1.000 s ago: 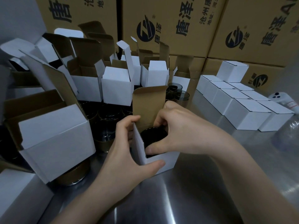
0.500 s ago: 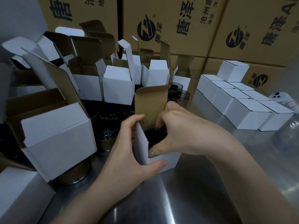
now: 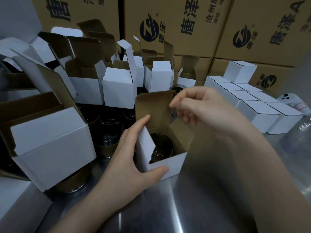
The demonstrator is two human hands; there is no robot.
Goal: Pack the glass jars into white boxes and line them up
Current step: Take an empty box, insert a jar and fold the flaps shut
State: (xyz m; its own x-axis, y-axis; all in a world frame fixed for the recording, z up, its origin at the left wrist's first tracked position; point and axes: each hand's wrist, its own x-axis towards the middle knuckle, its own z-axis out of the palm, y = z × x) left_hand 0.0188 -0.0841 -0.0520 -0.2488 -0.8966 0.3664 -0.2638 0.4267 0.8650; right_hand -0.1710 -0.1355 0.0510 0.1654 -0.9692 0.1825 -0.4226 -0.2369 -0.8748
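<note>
1. The left hand [image 3: 127, 158] steadies the box [image 3: 168, 163] on the steel table [image 3: 193, 207]: thumb pressed on the front wall, fingers spread along the left side, forefinger up against the left flap [image 3: 146, 143].
2. The jar [image 3: 160, 147] sits inside the box, dark rim showing, top uncovered. So the step in hand looks like closing, not loading.
3. The right hand [image 3: 203, 108] is above the box's far right corner, fingers curled together, pinching the edge of the upright lid [image 3: 154, 110].
4. Next move, as I judge it: fold the side flaps in, bring the lid forward and down, tuck its tab behind the front wall while the left hand keeps the box from sliding.
5. Farther left, loose jars [image 3: 107, 132] and open boxes [image 3: 87, 86] wait.
6. Farther right, the closed boxes [image 3: 259, 113] stand in rows; this one should join them.
</note>
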